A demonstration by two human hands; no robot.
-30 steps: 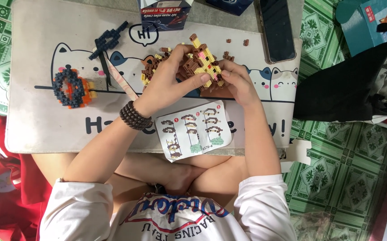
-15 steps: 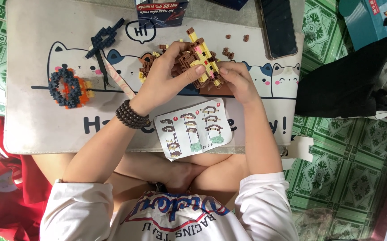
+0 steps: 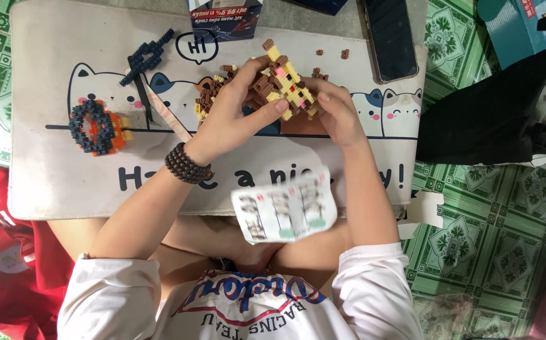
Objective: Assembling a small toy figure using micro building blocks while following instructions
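Cat-print mat over green tiles, left hand and right hand both closed around brown-yellow brick figure

Single head-worn view, looking straight down from above the person's own lap. Close range: both hands fill centre frame over the counter, green tiled floor showing right of the hands.

Dark phone screen lying flat at mat's top right edge, small blue-and-white carton at top centre, teal box on green floor (far right corner), and white illustrated instruction leaflet, blurred, overhanging mat's near edge.
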